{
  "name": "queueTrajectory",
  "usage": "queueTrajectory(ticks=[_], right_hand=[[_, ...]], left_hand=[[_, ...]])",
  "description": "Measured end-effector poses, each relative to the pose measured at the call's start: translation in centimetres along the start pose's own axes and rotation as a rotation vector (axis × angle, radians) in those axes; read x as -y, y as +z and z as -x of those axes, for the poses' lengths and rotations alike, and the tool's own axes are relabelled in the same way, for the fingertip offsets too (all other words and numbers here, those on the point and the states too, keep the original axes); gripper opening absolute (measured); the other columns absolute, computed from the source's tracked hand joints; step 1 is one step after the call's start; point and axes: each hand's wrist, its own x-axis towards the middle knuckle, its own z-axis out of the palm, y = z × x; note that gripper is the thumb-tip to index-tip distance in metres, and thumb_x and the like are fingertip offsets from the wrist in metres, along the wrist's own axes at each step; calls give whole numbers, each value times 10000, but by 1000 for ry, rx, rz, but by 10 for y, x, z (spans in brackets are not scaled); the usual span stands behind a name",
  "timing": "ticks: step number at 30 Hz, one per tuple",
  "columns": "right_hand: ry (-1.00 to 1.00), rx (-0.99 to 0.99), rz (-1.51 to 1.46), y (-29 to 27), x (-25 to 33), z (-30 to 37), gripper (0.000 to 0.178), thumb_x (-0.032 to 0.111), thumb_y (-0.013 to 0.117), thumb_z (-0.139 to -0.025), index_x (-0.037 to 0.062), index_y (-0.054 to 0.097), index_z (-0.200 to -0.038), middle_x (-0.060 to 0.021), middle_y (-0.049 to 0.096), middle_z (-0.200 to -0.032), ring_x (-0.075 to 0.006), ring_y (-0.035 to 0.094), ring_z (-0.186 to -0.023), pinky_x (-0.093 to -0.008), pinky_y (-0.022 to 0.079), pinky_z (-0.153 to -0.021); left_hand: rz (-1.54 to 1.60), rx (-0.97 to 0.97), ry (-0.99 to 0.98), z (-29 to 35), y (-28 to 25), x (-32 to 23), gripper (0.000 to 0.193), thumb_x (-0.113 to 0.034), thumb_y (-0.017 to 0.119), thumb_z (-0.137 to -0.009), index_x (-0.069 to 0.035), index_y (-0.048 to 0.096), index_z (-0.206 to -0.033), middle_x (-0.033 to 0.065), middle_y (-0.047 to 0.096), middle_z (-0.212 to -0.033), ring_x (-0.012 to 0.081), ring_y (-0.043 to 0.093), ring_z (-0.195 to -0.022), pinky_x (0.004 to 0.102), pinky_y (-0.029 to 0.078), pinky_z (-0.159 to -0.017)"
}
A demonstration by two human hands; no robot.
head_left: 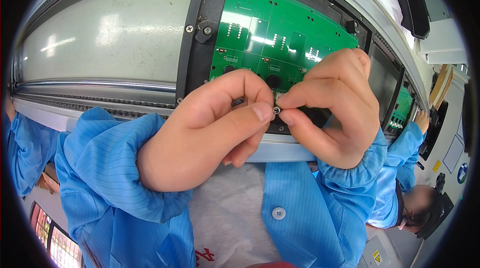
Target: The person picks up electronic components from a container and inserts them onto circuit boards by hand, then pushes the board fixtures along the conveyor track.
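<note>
And here we are, both hands meeting fingertip to fingertip, just off the near edge of the large rectangular green circuit board (255,15)! The bare left hand (215,123) comes in from the board's near left side, fingers curled, thumb and forefinger almost closed, at a tiny round silvery part (276,110). Across from it, the bare right hand (342,105), over the board's near right corner, pinches at that same part with thumb and forefinger, a slim gap between their tips; how firmly each hand grips, I cannot tell. Under all this, the board sits in a flat black frame (197,50), a squat black knob (203,34) standing on it just left of the board. A round black component (273,80) shows on the board's near part, close beyond the fingertips. Left of the board runs a long shiny metal rail (100,85), and well off to its right a co-worker's hand (423,119) is near a smaller-looking green circuit board (402,102)
</note>
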Motion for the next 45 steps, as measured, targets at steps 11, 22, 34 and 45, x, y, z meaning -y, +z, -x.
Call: queueTrajectory(ticks=[11,22,34,45], right_hand=[[69,-40,-108,6,5,3,180,104,715,-611,77,679,-785,-30,542,-736,-163,461,-675,-300,324,-757],[29,-79,16,11,13,6,180,130,730,-621,85,678,-788,-24,535,-742,-162,451,-677,-308,316,-763],[164,1,234,0,3,-1,126,92,720,-662,96,666,-776,8,530,-755,-142,442,-683,-307,292,-793],[221,96,412,7,-7,-2,108,56,702,-704,122,651,-773,34,516,-761,-132,436,-716,-307,271,-824]], left_hand=[[3,18,90,0,-3,2,76,-106,485,-942,-38,459,-963,45,494,-652,89,388,-488,195,310,-461],[-267,-33,252,1,-3,4,48,-78,490,-927,-38,464,-934,31,488,-670,77,382,-504,187,318,-482],[-53,44,-78,5,-2,-7,138,-114,484,-952,-1,518,-1024,60,524,-719,75,392,-533,179,323,-490],[-118,140,-230,6,-1,-10,164,-124,477,-962,5,532,-1047,74,546,-743,79,396,-546,178,331,-496]])
